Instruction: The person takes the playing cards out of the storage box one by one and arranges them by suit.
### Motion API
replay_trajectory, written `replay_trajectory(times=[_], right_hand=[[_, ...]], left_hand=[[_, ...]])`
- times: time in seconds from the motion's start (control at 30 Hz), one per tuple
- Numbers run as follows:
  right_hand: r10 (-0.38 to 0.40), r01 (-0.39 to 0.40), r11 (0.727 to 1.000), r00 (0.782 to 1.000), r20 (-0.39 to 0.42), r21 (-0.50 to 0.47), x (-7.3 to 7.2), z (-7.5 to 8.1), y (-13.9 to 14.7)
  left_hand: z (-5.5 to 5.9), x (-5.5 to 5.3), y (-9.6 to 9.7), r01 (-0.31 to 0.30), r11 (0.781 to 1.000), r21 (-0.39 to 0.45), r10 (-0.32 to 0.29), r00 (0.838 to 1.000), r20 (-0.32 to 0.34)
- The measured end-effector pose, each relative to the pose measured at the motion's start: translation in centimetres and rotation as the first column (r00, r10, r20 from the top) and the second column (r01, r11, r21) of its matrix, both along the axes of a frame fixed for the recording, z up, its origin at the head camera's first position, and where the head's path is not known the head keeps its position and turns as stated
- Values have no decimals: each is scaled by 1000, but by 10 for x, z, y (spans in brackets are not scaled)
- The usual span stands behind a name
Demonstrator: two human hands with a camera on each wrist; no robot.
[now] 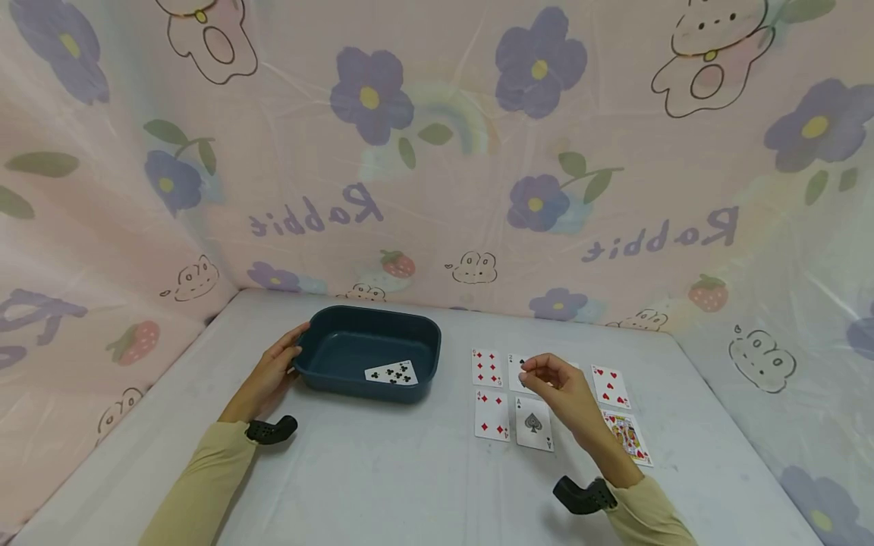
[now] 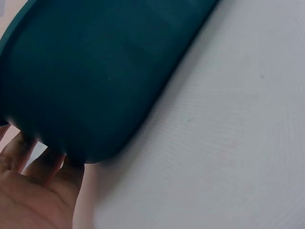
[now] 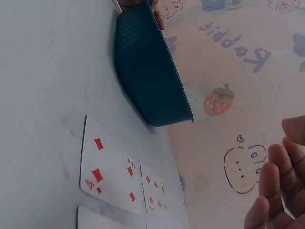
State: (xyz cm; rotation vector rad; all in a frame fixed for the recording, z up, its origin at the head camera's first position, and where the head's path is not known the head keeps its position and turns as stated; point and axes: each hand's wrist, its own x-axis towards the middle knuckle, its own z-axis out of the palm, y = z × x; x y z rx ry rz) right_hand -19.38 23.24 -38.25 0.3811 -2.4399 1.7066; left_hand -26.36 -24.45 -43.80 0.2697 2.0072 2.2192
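My left hand [image 1: 273,368] holds the left end of a dark teal plastic basin [image 1: 369,388], its fingers [image 2: 43,167] against the outer wall. A clubs card [image 1: 392,373] lies in the basin. My right hand [image 1: 563,390] hovers over the playing cards with thumb and fingertips close together; no card shows between them in the right wrist view. Below it lie a two of spades [image 1: 515,379], partly covered by the fingers, and an ace of spades [image 1: 533,425]. Another card's edge [image 1: 575,366] peeks out behind the hand.
Left of my right hand are a six of diamonds [image 1: 486,368] and a four of diamonds [image 1: 492,415]. Right of it lie a hearts card [image 1: 611,387] and a face card [image 1: 627,437]. A white-covered table [image 1: 382,470] meets patterned curtains [image 1: 451,167] behind and at both sides.
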Motion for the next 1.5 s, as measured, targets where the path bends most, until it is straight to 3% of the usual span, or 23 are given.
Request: replay_trajectory(times=[0.23, 0.43, 0.57, 0.8, 1.1, 1.5], right_hand=[[48, -37, 996, 988, -144, 79, -11, 4, -20], [71, -17, 978, 964, -255, 208, -22, 7, -37], [109, -8, 959, 932, -345, 283, -29, 8, -49], [239, -37, 915, 853, -465, 403, -40, 13, -68], [301, 71, 821, 789, -535, 566, -47, 20, -88], [376, 84, 734, 776, -506, 674, -58, 26, -113]], left_hand=[[-1, -1, -1, 4, 1000, -7, -4, 1000, -10], [0, 1, 0, 10, 1000, -4, -10, 1000, -9], [2, 2, 0, 13, 1000, 1, -13, 1000, -2], [3, 2, 0, 14, 1000, -6, -14, 1000, 2], [2, 1, 0, 14, 1000, -8, -14, 1000, -4], [2, 2, 1, 12, 1000, -4, -12, 1000, -8]])
